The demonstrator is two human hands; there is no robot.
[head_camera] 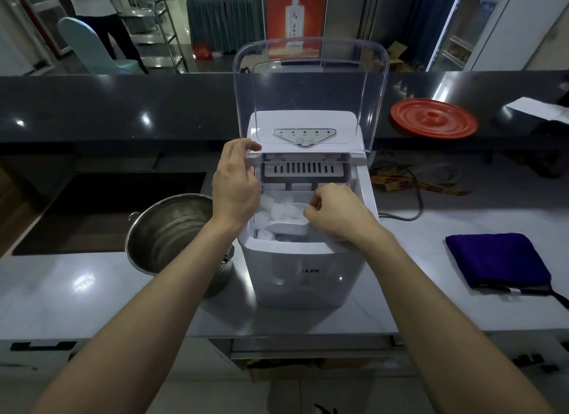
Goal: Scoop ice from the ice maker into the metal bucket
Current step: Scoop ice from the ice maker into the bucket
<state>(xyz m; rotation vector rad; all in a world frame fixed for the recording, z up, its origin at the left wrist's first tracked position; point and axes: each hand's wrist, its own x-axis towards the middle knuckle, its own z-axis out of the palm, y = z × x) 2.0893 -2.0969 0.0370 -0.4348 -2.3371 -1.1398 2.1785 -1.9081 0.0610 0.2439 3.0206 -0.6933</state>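
A white ice maker (304, 268) stands on the counter with its clear lid (311, 84) swung up and open. Inside its basket lie several pieces of ice (278, 211) and a white plastic scoop (288, 227). My left hand (235, 184) grips the left front corner of the maker's top rim. My right hand (334, 211) reaches into the basket from the right, fingers closed on the scoop's handle end. The metal bucket (167, 232) stands just left of the machine, partly behind my left forearm; I cannot make out what is inside it.
A folded dark blue cloth (495, 261) lies on the counter at right. A red round lid (434, 117) rests on the raised dark ledge behind. Cables (415, 179) run behind the machine. A dark recessed panel (107, 210) sits at left. A person stands far back left.
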